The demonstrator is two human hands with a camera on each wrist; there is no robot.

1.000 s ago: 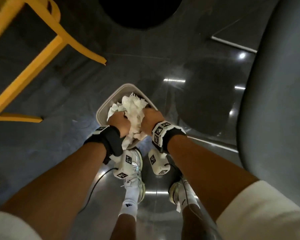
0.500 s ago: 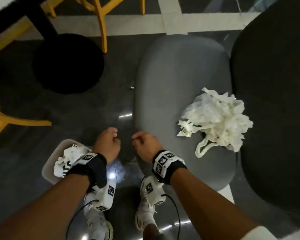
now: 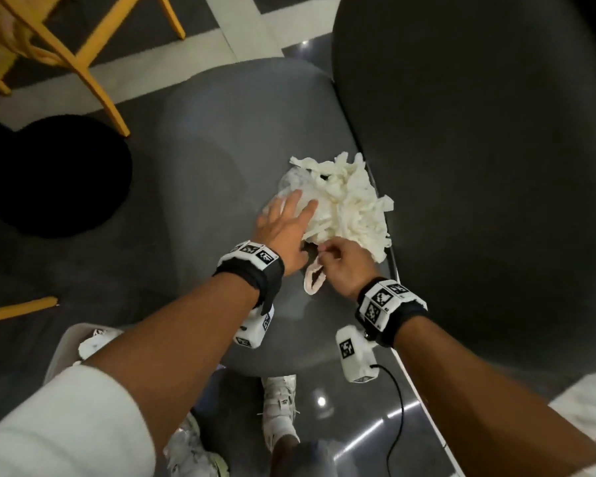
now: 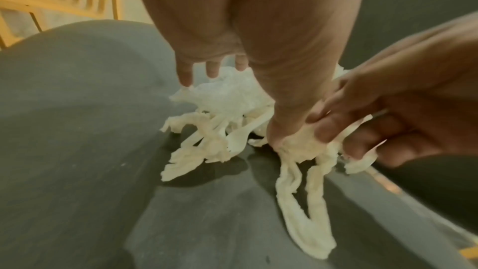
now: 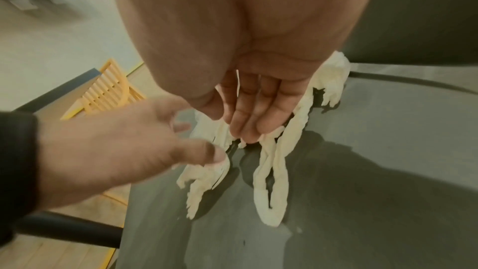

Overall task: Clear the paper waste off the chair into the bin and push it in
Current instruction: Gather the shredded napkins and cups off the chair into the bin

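Observation:
A pile of shredded white paper waste [image 3: 348, 201] lies on the grey chair seat [image 3: 221, 166], close against the dark backrest [image 3: 479, 166]. My left hand [image 3: 289, 215] rests on the pile's left side with straight, spread fingers [image 4: 186, 77]. At the pile's near edge my right hand [image 3: 327, 256] pinches a few strands with curled fingers [image 4: 333, 130]. A long looped strand [image 5: 271, 187] trails from that grip onto the seat. The pale bin [image 3: 62, 349] stands on the floor at lower left, partly hidden by my left arm, with white paper [image 3: 95, 340] in it.
A yellow wooden chair [image 3: 93, 60] stands at the upper left, with a black round base [image 3: 55, 177] on the floor below it. My white shoes [image 3: 279, 404] stand on the glossy floor in front of the seat. A cable hangs from the right wrist camera [image 3: 355, 356].
A second ago both hands pressed paper down into the bin. They came away empty and have reached the pile on the seat; the left now lies flat on it and the right pinches strands.

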